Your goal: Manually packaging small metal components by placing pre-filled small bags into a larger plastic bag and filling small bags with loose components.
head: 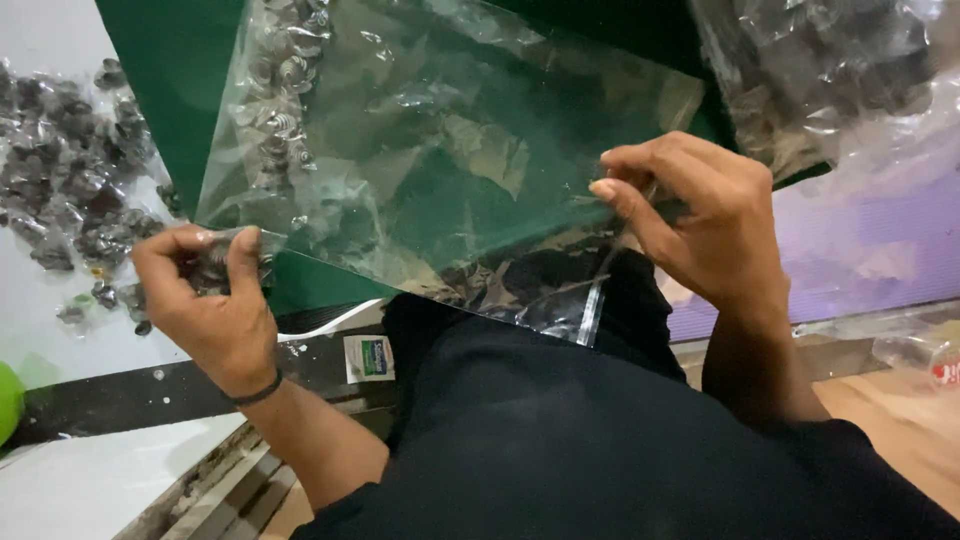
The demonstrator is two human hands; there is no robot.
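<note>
I hold a large clear plastic bag (450, 150) stretched between both hands over my lap. My left hand (205, 290) pinches its lower left corner, where several small dark round pieces sit inside the bag. My right hand (700, 215) grips the bag's right edge near the sealing strip, thumb and fingers pressed together on the plastic. More small round pieces (280, 90) lie bunched inside the bag's upper left part. A green sheet (170, 60) shows behind the bag.
A heap of small dark pieces in little clear wrappers (70, 170) lies on the white surface at the left. Another filled clear bag (830, 70) rests at the upper right. A lilac panel (860, 250) and a wooden floor (900, 410) are at the right.
</note>
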